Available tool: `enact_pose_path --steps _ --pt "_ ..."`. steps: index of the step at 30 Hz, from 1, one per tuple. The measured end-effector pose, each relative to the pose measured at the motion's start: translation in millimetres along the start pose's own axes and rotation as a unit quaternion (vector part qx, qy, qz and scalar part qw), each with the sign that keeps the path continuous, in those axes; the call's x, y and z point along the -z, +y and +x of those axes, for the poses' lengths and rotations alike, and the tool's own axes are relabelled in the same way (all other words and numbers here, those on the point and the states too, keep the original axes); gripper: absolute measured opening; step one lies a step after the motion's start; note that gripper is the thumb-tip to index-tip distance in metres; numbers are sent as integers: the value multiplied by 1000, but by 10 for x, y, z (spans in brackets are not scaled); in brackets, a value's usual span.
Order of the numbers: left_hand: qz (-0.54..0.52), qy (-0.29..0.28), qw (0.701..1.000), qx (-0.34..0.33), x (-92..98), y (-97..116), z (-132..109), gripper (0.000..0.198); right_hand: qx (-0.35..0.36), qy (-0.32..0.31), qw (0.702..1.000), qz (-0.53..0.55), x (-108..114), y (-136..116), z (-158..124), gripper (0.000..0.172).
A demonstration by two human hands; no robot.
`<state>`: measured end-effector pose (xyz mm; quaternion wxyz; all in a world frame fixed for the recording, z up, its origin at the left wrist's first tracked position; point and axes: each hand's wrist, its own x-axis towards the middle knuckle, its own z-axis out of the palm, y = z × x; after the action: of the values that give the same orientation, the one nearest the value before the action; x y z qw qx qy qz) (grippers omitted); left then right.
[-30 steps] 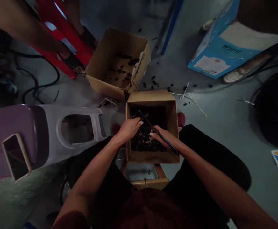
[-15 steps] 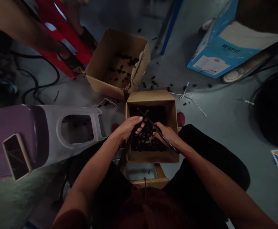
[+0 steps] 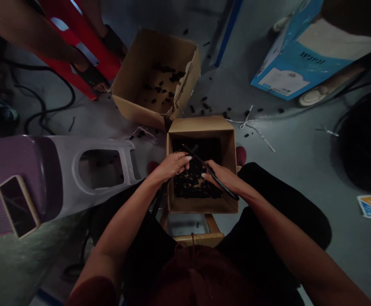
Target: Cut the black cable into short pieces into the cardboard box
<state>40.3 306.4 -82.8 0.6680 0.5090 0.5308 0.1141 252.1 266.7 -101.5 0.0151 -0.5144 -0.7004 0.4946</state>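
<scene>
A cardboard box [image 3: 201, 124] with many small black pieces inside stands between my knees. Over its left side my left hand [image 3: 176, 165] is closed, with the end of a black strip between its fingers. My right hand [image 3: 219, 175] is wrapped round a long dark tool [image 3: 225, 189], perhaps scissors or a cutter; its thin tip points up and left, beside my left fingertips. The tool's exact shape is hard to make out in the dark.
Another cardboard box [image 3: 134, 102] with black pieces stands ahead, a person's hand [image 3: 100, 86] near its left corner. A purple-topped stool [image 3: 49, 178] bearing a phone [image 3: 18, 206] lies left. A blue carton [image 3: 282, 70] stands front right. Black bits litter the floor.
The black strip that slanted down from my left hand has dropped lower and is now less visible. My right fingers have shifted slightly on the tool. The whole view has moved a little.
</scene>
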Motion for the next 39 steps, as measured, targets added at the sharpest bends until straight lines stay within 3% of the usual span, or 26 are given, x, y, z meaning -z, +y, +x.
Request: enact_pose_path --steps 6,12,15,18,21,23,28,34,39 --pt "175 58 981 -52 -19 -3 -24 30 -7 -17 1000 4 6 -32 -11 30" --pt "237 93 964 -71 -49 -104 2 27 -27 -22 999 -20 -8 -67 -14 20" --pt "166 75 982 -44 -56 -82 1 27 -34 -10 999 -41 -20 -57 -14 20" --pt "-31 16 999 16 -47 4 -30 25 -38 18 998 -53 -15 -47 -16 20" --pt "-231 -45 971 47 -20 92 -72 23 -21 40 998 -40 9 -40 -18 22" --pt "-291 -61 953 57 -6 121 -86 25 -13 43 998 -34 25 -32 -19 23" --pt "-276 -36 959 45 -36 69 -52 24 -21 38 998 -37 28 -6 -15 25" --pt "-100 112 989 10 -120 -76 12 23 -46 32 997 -50 5 -16 -2 25" --pt "-121 118 985 23 -98 -70 24 11 -43 32 998 -25 -8 -32 2 29"
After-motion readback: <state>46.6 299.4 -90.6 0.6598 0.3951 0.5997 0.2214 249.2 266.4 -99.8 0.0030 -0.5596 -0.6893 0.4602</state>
